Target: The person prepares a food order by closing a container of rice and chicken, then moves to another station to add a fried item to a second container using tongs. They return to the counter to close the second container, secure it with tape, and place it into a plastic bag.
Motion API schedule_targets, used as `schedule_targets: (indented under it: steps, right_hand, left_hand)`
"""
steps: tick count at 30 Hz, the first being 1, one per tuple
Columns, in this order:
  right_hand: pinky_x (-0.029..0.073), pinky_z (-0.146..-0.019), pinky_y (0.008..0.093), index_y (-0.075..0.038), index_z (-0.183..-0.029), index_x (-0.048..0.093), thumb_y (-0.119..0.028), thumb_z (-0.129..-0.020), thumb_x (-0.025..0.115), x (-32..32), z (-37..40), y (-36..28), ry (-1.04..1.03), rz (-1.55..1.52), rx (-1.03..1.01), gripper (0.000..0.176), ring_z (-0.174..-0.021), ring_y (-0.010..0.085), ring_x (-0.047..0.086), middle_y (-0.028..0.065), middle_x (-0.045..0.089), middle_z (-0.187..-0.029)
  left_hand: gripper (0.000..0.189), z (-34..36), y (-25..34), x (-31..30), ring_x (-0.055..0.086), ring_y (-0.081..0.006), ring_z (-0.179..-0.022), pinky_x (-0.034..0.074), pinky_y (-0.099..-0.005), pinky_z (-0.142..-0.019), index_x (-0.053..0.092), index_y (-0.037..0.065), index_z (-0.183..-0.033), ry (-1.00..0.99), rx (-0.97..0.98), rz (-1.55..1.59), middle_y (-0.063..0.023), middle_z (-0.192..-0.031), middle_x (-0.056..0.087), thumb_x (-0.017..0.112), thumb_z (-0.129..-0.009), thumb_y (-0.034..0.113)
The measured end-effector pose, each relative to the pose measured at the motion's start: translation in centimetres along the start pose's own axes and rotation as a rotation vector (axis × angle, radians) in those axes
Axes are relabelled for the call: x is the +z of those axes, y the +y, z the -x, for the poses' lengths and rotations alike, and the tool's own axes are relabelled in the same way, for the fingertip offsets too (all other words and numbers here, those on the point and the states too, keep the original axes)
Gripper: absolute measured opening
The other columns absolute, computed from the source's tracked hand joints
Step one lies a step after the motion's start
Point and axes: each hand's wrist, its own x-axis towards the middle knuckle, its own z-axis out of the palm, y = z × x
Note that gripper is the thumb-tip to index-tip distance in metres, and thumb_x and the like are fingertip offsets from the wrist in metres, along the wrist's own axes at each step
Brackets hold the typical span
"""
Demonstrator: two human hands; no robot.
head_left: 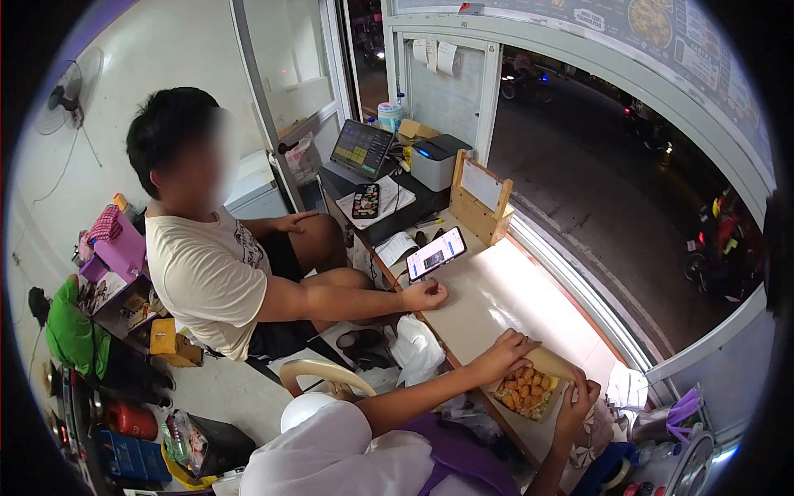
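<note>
A brown cardboard takeaway box [542, 413] sits near the edge of the counter, filled with golden fried pieces [526, 390]. Its lid [549, 361] is raised along the far side. My left hand [503, 357] grips the lid's left corner with bent fingers. On the other side, my right hand [577, 398] has its fingers closed around the lid's right corner and the box side. A yellow wedge, perhaps lemon, shows beside the fried pieces.
A seated person [207, 256] rests one forearm on the counter [471, 331] beside a propped phone [436, 254]. Farther back are a tablet [361, 149], a printer [438, 163] and a wooden stand [480, 198]. At right stand a container with purple items [662, 422] and tape rolls.
</note>
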Motion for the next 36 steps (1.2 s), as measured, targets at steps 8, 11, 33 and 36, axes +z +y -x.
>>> schedule_targets:
  steps: [8, 11, 33, 36]
  right_hand:
    - [0.039, -0.081, 0.0334, -0.008, -0.116, 0.066, 0.0, -0.085, 0.056, 0.1, 1.0, -0.7, 0.019, 0.13, 0.022, 0.033, -0.089, 0.0224, 0.042, 0.0074, 0.038, -0.092]
    - [0.041, -0.083, 0.0331, -0.007, -0.118, 0.064, -0.003, -0.087, 0.057, 0.1, 1.3, -0.3, -0.02, 0.034, 0.122, 0.032, -0.095, 0.0226, 0.045, 0.0082, 0.043, -0.099]
    - [0.039, -0.084, 0.0362, -0.01, -0.106, 0.07, -0.006, -0.082, 0.066, -0.3, -1.0, -1.6, 0.105, 0.216, 0.013, 0.025, -0.088, 0.0243, 0.045, 0.0077, 0.046, -0.09]
    - [0.039, -0.085, 0.0364, -0.011, -0.104, 0.07, -0.006, -0.081, 0.068, 0.1, -1.5, -0.8, 0.127, 0.2, -0.037, 0.024, -0.09, 0.025, 0.045, 0.0084, 0.045, -0.092]
  left_hand:
    - [0.047, 0.8, -0.3, -0.2, 0.047, -0.0291, -0.093, 0.042, -0.0372, -0.086, 0.052, 0.005, -0.129, -0.068, 0.051, -0.117, -0.0121, -0.095, 0.051, 0.062, -0.084, 0.016]
    - [0.049, 0.8, -0.1, 0.1, 0.046, -0.0263, -0.091, 0.041, -0.0352, -0.085, 0.051, 0.006, -0.13, -0.015, 0.053, -0.207, -0.0108, -0.093, 0.051, 0.063, -0.084, 0.014]
    - [0.039, -1.4, -1.3, -0.8, 0.048, -0.0268, -0.092, 0.042, -0.0348, -0.082, 0.06, 0.004, -0.118, 0.026, 0.08, -0.148, -0.0107, -0.095, 0.052, 0.064, -0.08, 0.011]
    - [0.023, -2.2, -1.4, -1.2, 0.049, -0.0295, -0.089, 0.041, -0.0369, -0.077, 0.063, 0.0, -0.1, 0.08, 0.129, -0.068, -0.0138, -0.093, 0.052, 0.063, -0.08, 0.013]
